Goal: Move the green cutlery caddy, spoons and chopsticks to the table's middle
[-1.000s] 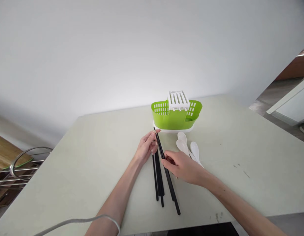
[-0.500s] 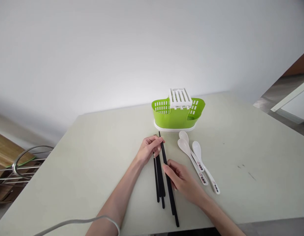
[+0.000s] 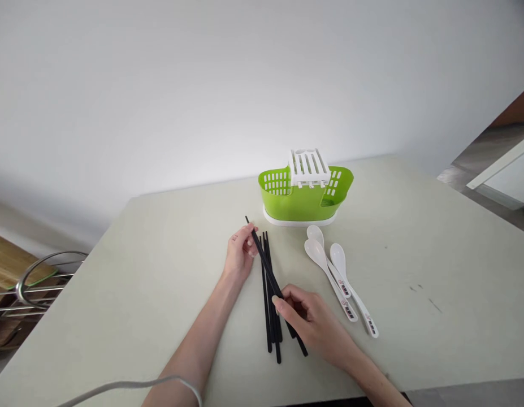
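Observation:
A pair of black chopsticks [image 3: 268,269] slants across the front middle of the table, raised over the others. My left hand [image 3: 241,249] pinches their thin far end. Lower down, my right hand [image 3: 306,316] is closed around their thicker part. Beneath them several more black chopsticks [image 3: 270,316] lie loosely side by side on the table. Three white spoons [image 3: 338,263] rest to the right of my right hand, two of them overlapping. Behind the spoons stands a green utensil basket [image 3: 296,206] with a white slotted top piece [image 3: 309,164] and a white base.
The pale table [image 3: 414,226] meets a white wall [image 3: 202,102] at the back. At the left edge is a metal wire rack [image 3: 41,282] with a wooden board [image 3: 16,260]. A grey cable [image 3: 130,384] crosses in front of my left forearm.
The held chopsticks have swung from nearly upright to a leftward slant. My left hand has moved left with their far end. My right hand has shifted slightly left and nearer to me.

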Tool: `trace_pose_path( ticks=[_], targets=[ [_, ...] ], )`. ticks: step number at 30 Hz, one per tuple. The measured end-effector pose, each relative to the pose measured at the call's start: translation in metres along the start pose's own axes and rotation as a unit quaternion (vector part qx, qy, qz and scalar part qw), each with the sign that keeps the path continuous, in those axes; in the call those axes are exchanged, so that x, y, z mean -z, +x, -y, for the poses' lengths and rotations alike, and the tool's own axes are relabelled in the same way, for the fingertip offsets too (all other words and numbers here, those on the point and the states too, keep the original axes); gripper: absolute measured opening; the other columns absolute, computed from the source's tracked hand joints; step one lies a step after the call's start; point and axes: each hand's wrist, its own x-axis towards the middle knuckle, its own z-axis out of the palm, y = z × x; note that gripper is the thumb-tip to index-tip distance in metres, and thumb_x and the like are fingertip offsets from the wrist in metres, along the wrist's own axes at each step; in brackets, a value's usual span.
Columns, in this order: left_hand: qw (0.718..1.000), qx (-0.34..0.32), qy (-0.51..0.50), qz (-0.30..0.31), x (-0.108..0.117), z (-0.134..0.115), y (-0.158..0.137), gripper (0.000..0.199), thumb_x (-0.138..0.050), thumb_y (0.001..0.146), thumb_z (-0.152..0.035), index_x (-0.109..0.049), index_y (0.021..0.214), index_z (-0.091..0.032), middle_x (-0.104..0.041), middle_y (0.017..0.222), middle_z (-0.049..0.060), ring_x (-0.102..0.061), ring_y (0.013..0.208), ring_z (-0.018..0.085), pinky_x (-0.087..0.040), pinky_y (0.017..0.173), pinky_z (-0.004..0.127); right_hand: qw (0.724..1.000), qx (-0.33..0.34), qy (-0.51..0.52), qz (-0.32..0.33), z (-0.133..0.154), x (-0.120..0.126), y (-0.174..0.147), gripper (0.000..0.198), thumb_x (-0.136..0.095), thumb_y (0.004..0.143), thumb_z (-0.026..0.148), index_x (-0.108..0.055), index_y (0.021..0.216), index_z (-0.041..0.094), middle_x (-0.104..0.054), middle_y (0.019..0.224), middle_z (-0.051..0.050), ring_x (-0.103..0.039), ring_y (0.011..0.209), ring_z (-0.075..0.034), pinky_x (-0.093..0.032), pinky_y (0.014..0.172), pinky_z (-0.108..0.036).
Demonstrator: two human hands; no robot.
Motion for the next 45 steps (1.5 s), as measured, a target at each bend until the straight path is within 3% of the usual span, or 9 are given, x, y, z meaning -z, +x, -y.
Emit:
trace_pose_path(
  ticks=[9, 15, 21, 28, 36, 45],
  targets=[
    [0.995, -0.018, -0.086, -0.055, 0.007, -0.01, 0.007, 0.032, -0.09, 0.073, -0.034, -0.066, 0.08, -0.013, -0.039, 0.058, -0.01, -0.031, 0.043, 0.001, -0.027, 0.039, 0.018, 0.996, -0.018, 0.083, -0.034, -0.003, 0.003, 0.0, 0.044, -0.051, 0.102, 0.06, -0.048, 0.079, 0.023, -0.038, 0.066, 0.006, -0.034, 0.059, -0.012, -0.028, 0.056, -0.028],
    [0.995, -0.032, -0.075, -0.048, 0.004, -0.009, 0.007, 0.036, -0.092, 0.072, -0.038, -0.07, 0.085, -0.013, -0.041, 0.06, -0.01, -0.032, 0.044, 0.0, -0.028, 0.041, 0.017, 0.989, -0.046, 0.135, -0.036, -0.013, 0.004, 0.002, 0.051, -0.05, 0.101, 0.066, -0.063, 0.119, 0.02, -0.027, 0.061, 0.01, -0.027, 0.054, -0.012, -0.022, 0.05, -0.027],
    [0.997, -0.048, -0.043, -0.031, 0.004, -0.005, 0.007, 0.038, -0.093, 0.07, -0.041, -0.073, 0.087, -0.012, -0.042, 0.06, -0.009, -0.033, 0.045, 0.0, -0.025, 0.042, 0.019, 0.988, -0.042, 0.138, -0.054, -0.017, 0.005, 0.003, 0.058, -0.049, 0.102, 0.066, -0.064, 0.132, 0.019, -0.028, 0.062, 0.009, -0.029, 0.054, -0.012, -0.025, 0.05, -0.027],
    [0.999, -0.05, -0.014, -0.012, 0.004, -0.001, 0.007, 0.037, -0.092, 0.071, -0.042, -0.074, 0.082, -0.012, -0.045, 0.059, -0.008, -0.032, 0.046, 0.001, -0.023, 0.044, 0.021, 0.987, -0.04, 0.147, -0.059, -0.016, 0.005, 0.004, 0.059, -0.05, 0.102, 0.064, -0.064, 0.135, 0.017, -0.026, 0.061, 0.009, -0.026, 0.054, -0.012, -0.022, 0.049, -0.027],
    [0.998, -0.06, 0.028, 0.011, 0.003, 0.002, 0.005, 0.039, -0.09, 0.072, -0.043, -0.065, 0.063, -0.014, -0.048, 0.058, -0.005, -0.033, 0.046, 0.002, -0.023, 0.045, 0.022, 0.986, -0.043, 0.149, -0.063, -0.017, 0.004, 0.004, 0.058, -0.052, 0.1, 0.066, -0.064, 0.131, 0.019, -0.027, 0.061, 0.009, -0.027, 0.053, -0.011, -0.023, 0.048, -0.026],
    [0.999, -0.039, 0.021, 0.003, 0.001, 0.001, 0.004, 0.036, -0.089, 0.073, -0.04, -0.066, 0.065, -0.014, -0.048, 0.059, -0.005, -0.033, 0.047, 0.002, -0.024, 0.045, 0.022, 0.987, -0.039, 0.149, -0.052, -0.013, 0.002, 0.003, 0.05, -0.053, 0.101, 0.064, -0.066, 0.117, 0.018, -0.034, 0.059, 0.009, -0.031, 0.051, -0.01, -0.027, 0.048, -0.025]
  ],
)
